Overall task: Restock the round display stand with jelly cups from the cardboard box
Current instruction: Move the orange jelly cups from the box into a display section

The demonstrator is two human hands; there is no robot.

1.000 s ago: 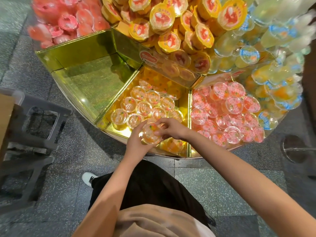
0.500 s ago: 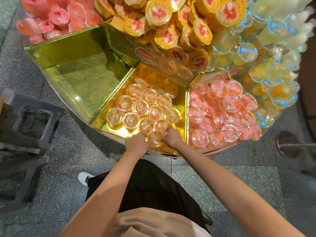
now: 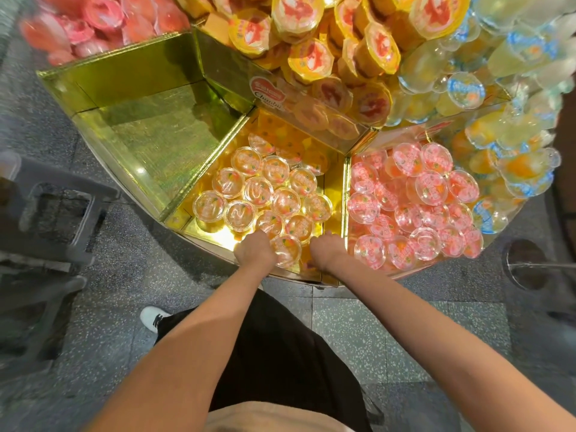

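Grey stool (image 3: 59, 210) left, empty gold bin (image 3: 156, 145), then orange cups' bin. My left hand (image 3: 256, 251) and right hand (image 3: 328, 251) flank the front cup (image 3: 286, 249); fingers hidden, grip unclear. Pink cups (image 3: 414, 194) right. Hands dropped lower since earlier.

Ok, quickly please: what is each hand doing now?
Left hand: curled against a jelly cup; grip cannot be told.
Right hand: curled beside it; cannot be told.

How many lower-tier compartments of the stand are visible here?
3: empty gold compartment left, orange-cup compartment centre, pink-cup compartment right. Others may lie out of view.
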